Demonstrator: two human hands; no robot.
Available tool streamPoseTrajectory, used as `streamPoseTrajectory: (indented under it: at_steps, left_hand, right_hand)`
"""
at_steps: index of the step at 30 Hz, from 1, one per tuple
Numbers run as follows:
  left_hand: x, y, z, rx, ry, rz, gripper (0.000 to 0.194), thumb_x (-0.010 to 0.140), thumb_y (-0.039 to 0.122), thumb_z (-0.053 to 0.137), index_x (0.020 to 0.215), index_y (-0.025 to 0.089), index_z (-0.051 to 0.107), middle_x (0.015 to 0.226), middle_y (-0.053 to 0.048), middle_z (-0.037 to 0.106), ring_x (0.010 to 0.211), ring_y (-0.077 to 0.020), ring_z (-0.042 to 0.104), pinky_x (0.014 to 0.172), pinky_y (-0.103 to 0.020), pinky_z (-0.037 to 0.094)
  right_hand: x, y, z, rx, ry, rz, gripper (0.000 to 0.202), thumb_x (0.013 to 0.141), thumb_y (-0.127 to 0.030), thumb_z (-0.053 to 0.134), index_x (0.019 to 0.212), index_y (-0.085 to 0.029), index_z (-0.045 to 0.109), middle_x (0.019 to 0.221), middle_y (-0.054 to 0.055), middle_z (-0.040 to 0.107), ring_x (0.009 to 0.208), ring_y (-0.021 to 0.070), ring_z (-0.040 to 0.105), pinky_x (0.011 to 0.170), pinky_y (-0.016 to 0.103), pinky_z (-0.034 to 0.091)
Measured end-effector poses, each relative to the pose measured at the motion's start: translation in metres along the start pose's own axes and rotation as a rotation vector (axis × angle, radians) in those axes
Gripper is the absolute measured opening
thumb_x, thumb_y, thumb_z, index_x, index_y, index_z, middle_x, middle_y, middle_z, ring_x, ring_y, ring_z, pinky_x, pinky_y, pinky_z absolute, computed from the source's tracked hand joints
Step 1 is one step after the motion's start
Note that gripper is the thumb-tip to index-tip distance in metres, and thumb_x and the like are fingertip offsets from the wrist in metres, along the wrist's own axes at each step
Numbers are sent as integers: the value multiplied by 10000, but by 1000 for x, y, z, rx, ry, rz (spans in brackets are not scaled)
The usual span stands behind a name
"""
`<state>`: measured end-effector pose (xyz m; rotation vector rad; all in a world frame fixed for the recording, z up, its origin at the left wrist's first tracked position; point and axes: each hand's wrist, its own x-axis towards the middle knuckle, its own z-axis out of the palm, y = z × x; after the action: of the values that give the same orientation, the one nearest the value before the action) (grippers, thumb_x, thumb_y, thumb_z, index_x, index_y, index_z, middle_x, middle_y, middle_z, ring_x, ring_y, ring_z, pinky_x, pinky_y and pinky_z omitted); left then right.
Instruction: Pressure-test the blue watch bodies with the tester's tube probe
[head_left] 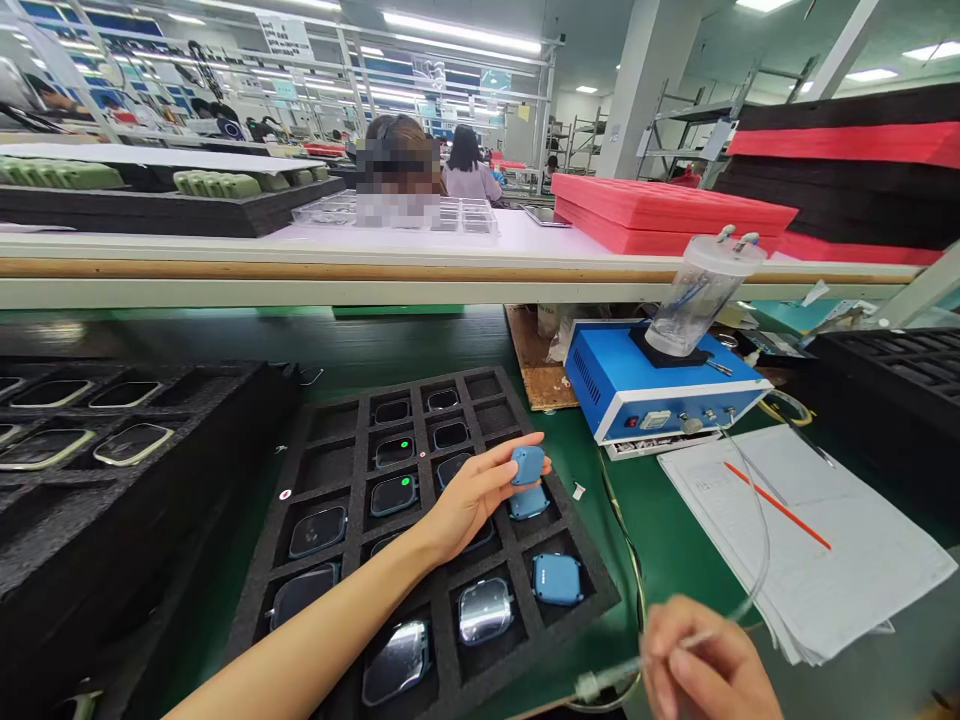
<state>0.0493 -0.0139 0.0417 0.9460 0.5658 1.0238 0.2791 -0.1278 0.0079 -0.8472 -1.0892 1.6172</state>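
My left hand [466, 500] reaches over a black foam tray [330, 415] and pinches a small blue watch case [528, 465] between thumb and fingers. Right below it, another blue watch case [529, 503] lies in a tray pocket, and a third blue case [557, 579] sits back up in the corner pocket. Other pockets hold watch cases with dark glass, such as the glossy one [485, 611] at the front. At the lower right, my right hand [705, 660], slightly blurred, is closed around a thin clear tube [759, 575]. A pale connector [589, 686] shows to its left.
A blue control box [667, 385] carries a clear cylinder [705, 295]. Papers [817, 530] with a red stick [780, 508] lie at right. Another foam tray [217, 480] stands left. Red foam [667, 215] rests on the shelf [375, 292] crossing above the bench. People sit beyond.
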Motion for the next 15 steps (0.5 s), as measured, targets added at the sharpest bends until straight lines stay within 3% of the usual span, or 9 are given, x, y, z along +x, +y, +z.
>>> streamPoseTrajectory:
  at_steps: [3, 7, 11, 15]
  left_hand:
    - [2, -1, -4, 37, 35, 19, 398, 804, 241, 585, 1191, 152, 576, 1075, -113, 661, 1053, -262, 565, 997, -415, 341]
    - [5, -3, -10, 55, 121, 34, 369, 776, 201, 617, 1142, 148, 610, 1032, -101, 673, 1027, -242, 564, 966, -396, 381]
    - [10, -3, -13, 67, 217, 45, 356, 735, 210, 655, 1086, 145, 642, 983, -84, 676, 960, -220, 575, 902, -358, 424]
    - [12, -4, -12, 75, 231, 40, 364, 720, 231, 675, 1075, 156, 649, 978, -71, 670, 945, -205, 574, 904, -350, 410]
  right_hand:
    - [54, -13, 23, -56, -45, -206, 139, 823, -331, 591, 769, -204, 610, 510, -11, 545, 350, 98, 470, 363, 216, 355]
    - [108, -20, 34, -231, -11, -496, 60, 818, -183, 572, 789, -203, 620, 618, 3, 594, 492, 124, 547, 458, 248, 438]
    - [122, -11, 31, -312, 100, -672, 131, 814, -106, 528, 823, -212, 605, 621, -3, 560, 568, 134, 549, 511, 261, 447]
    - [118, -2, 26, -351, 39, -702, 191, 830, -78, 493, 921, -196, 611, 703, 32, 625, 601, 147, 582, 515, 276, 483]
